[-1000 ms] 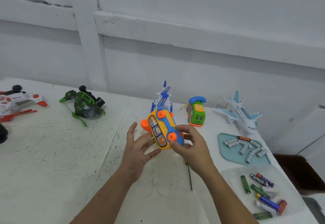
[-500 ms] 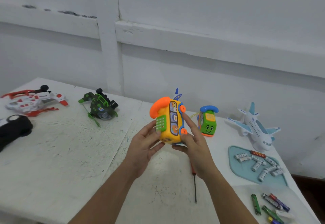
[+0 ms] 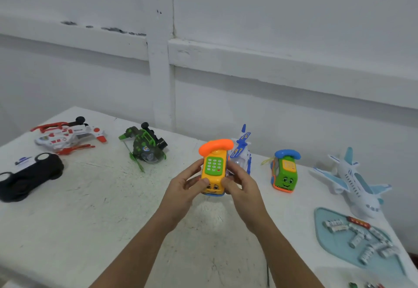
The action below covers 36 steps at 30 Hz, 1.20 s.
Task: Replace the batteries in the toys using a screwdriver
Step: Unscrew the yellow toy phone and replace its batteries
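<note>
White scuffed tabletop (image 3: 101,220) against white wall (image 3: 271,16). Yellow-and-orange plastic bus-shaped toy phone (image 3: 213,168): held above tabletop between left hand (image 3: 183,188) and right hand (image 3: 244,190), fingers curled round both sides, keypad upward.

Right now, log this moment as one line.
left hand, right hand: hold yellow toy phone, keypad facing camera | screwdriver: on table | batteries: on blue tray

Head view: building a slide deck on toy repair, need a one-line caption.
Left hand and right hand hold a yellow plastic phone-bus toy with orange handset above a scuffed white table.
</note>
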Available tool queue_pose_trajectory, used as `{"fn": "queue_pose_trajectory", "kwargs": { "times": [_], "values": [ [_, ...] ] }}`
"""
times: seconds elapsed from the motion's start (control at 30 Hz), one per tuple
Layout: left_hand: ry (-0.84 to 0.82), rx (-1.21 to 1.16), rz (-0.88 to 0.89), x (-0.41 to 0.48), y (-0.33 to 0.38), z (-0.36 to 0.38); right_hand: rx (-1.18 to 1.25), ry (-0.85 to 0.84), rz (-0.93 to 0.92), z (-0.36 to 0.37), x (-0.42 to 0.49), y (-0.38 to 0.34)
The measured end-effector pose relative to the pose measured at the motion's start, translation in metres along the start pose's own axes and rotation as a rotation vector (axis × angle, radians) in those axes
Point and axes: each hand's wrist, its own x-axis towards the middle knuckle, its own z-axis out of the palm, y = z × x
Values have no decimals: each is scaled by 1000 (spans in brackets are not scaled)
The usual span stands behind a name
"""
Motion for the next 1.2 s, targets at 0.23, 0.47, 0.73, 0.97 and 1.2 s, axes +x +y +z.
{"fn": "queue_pose_trajectory", "kwargs": {
  "times": [0.23, 0.47, 0.73, 0.97, 1.2],
  "values": [
    [-89, 82, -37, 51, 3, -53, 18, 14, -15, 45, 38, -4],
    [-169, 186, -77, 121, -11, -84, -1, 114, 26, 82, 92, 1],
    [-125, 204, -185, 154, -30, -80, 76, 132, 125, 97, 124, 6],
    [-113, 212, -241, 158, -34, -81, 164, 133, 188, 100, 132, 11],
    [-95, 228, -248, 154, -24, -82, -39, 247, 254, 97, 134, 25]
  ]
}}
